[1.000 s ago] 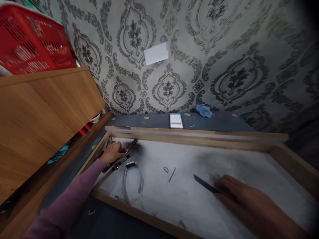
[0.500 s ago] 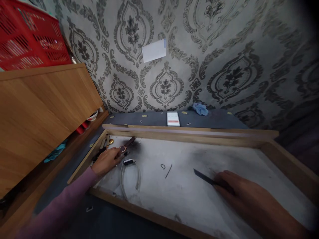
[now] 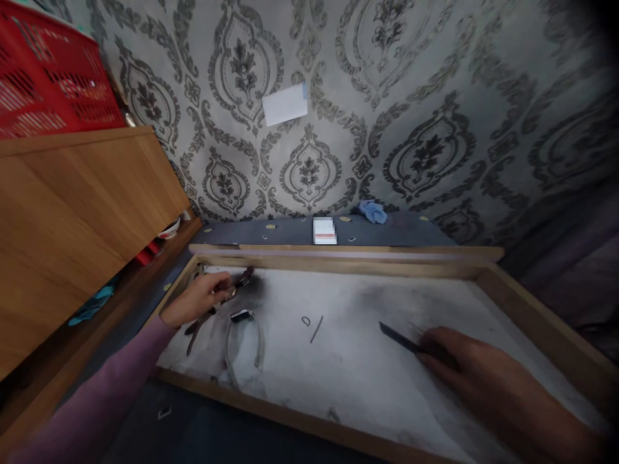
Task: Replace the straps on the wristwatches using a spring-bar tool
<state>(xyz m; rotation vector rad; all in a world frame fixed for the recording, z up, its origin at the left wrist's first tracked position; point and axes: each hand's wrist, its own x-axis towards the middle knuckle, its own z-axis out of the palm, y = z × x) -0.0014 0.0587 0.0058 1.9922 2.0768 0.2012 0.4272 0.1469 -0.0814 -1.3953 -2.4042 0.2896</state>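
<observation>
Dark strip (image 3: 400, 338) well inside tray edges (image 3: 377, 265)

We find the light dim and greyish, the wallpaper (image 3: 309, 64) palest towards 12 o'clock and the view sinking to black in the corner at 2 o'clock. Soft shadow gathers beneath the right hand (image 3: 476, 374) at 4 o'clock. We see the sleeve (image 3: 97, 390) at 8 o'clock blurred, the small card (image 3: 324, 231) near centre pixelated, and wide-angle stretching towards the edges

No legible text — white card (image 3: 324, 231) pixelated
</observation>
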